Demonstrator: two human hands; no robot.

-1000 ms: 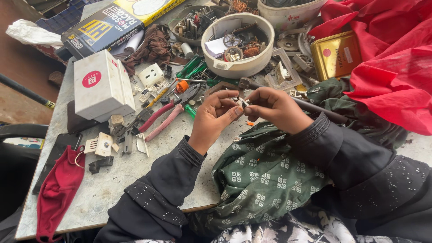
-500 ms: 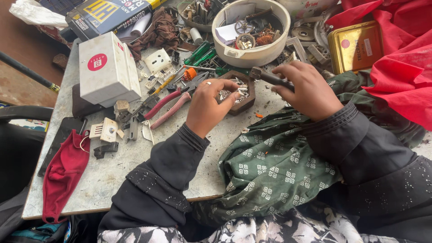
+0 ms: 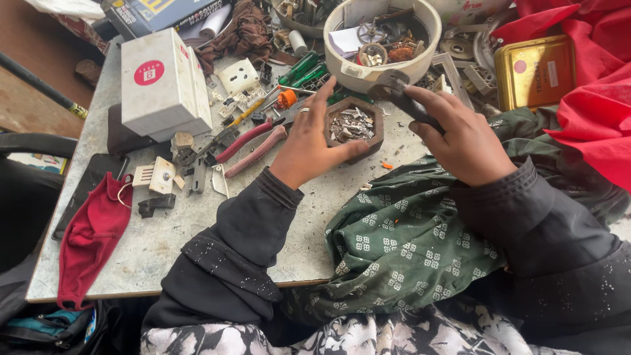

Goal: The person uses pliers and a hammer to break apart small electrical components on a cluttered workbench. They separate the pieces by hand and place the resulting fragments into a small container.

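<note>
Since a moment ago, my left hand (image 3: pixel 309 148) cupped the hexagonal dish (image 3: pixel 355 126) to steady it, right hand (image 3: pixel 460 135) gripping dark pliers (image 3: pixel 401 95) above the white bowl (image 3: pixel 384 62).

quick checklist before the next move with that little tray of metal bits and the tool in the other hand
1. Left hand has the hexagonal dish steadied: ok, fingers wrap its near and left sides.
2. Dish sits flat on the table: ok, no tilt visible.
3. Small metal parts are inside the dish: ok, though some tiny bits lie loose on the table beside it.
4. Right hand has a firm hold on the dark tool: ok, fingers closed round its handle.
5. Tool tip is free: cannot tell, it overlaps the white bowl rim.
6. Red-handled pliers out of the way: ok, left of the left hand.
</note>
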